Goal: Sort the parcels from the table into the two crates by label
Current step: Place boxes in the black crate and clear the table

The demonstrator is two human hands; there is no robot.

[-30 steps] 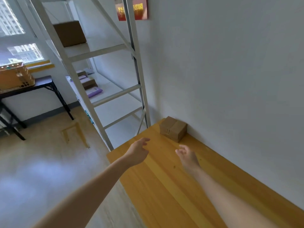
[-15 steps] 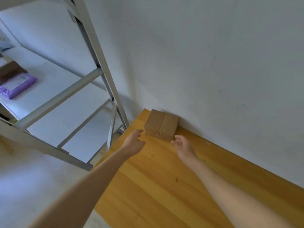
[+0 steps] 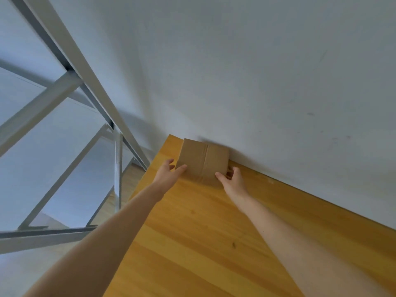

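Bench (image 3: 203,243): wooden, set along wall (image 3: 257,71).
Parcel (image 3: 203,159): cardboard, lodged at bench's far corner against wall.
Left hand (image 3: 167,175): clasped round parcel's left side.
Right hand (image 3: 232,182): clasped round right side, thumb on near edge.

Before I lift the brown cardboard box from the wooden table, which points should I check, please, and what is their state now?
1. Hands flank the brown cardboard box, left hand and right hand: ok.
2. Right grip, thumb on the front, fingers round the right side: ok.
3. Left grip, thumb touches the near corner, fingers unclear: cannot tell.
4. Label readable, none shows on top: not ok.
5. Destination crates in sight, none in view: not ok.
6. Box lies flat on the yellow wooden table, against the white wall: ok.
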